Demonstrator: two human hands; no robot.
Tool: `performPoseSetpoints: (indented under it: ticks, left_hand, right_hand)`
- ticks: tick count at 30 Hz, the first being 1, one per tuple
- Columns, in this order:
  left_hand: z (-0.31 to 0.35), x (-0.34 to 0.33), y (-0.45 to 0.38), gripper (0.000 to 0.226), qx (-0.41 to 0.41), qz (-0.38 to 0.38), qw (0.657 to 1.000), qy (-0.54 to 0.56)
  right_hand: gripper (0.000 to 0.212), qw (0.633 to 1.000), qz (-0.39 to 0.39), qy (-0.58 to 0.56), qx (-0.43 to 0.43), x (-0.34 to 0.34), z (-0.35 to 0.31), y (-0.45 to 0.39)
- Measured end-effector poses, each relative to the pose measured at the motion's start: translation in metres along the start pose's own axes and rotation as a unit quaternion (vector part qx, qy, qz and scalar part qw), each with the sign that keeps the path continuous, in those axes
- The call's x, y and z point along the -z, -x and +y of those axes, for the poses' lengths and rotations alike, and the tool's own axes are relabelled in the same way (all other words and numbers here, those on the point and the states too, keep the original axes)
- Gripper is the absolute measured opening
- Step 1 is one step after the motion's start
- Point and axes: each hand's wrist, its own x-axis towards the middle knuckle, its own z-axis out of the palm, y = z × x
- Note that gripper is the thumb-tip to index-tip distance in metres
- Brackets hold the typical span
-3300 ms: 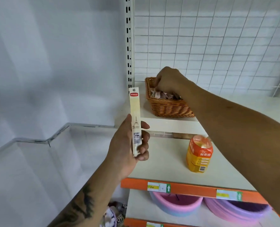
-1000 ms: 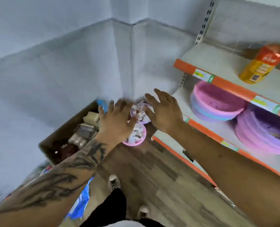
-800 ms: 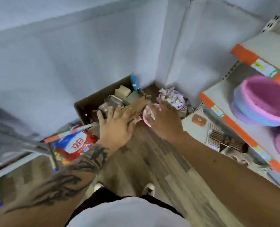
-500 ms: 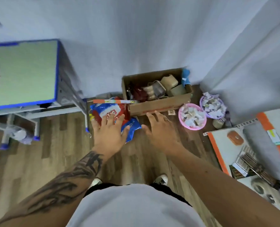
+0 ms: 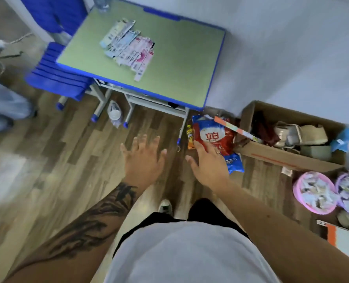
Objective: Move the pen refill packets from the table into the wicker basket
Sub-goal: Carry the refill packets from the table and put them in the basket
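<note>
The table (image 5: 179, 64) has a matt green top with blue plastic edging and grey metal legs. The packets (image 5: 128, 45) look like glossy printed card. Wood-grain planks cover the floor (image 5: 77, 150). The cardboard box (image 5: 288, 158) is matt brown; the bag (image 5: 214, 137) is shiny plastic.

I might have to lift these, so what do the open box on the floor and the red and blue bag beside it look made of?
The box looks like plain brown cardboard, matte, with raw flaps. The bag looks like glossy printed plastic film, creased and shiny.
</note>
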Motion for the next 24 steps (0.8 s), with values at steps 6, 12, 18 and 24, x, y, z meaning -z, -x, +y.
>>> performPoseSetpoints:
  ticks: [6, 12, 18, 24]
  left_hand:
    - [-0.051, 0.021, -0.033, 0.060, 0.051, 0.018, 0.998, 0.034]
    - [-0.083, 0.047, -0.090, 0.061, 0.088, 0.031, 0.995, 0.027]
    - [-0.099, 0.085, -0.169, 0.060, 0.077, 0.006, 0.997, 0.007]
    - [-0.105, 0.114, -0.265, 0.058, 0.034, -0.021, 0.999, -0.024]
  right_hand:
    - [0.060, 0.997, -0.031, 0.000, 0.072, 0.007, -0.062, -0.062]
    - [0.061, 0.992, -0.043, 0.020, 0.114, 0.027, -0.112, -0.141]
    - [0.058, 0.996, -0.021, -0.020, 0.088, 0.049, -0.151, -0.230]
    - [0.056, 0.996, -0.028, -0.079, 0.011, 0.072, -0.168, -0.311]
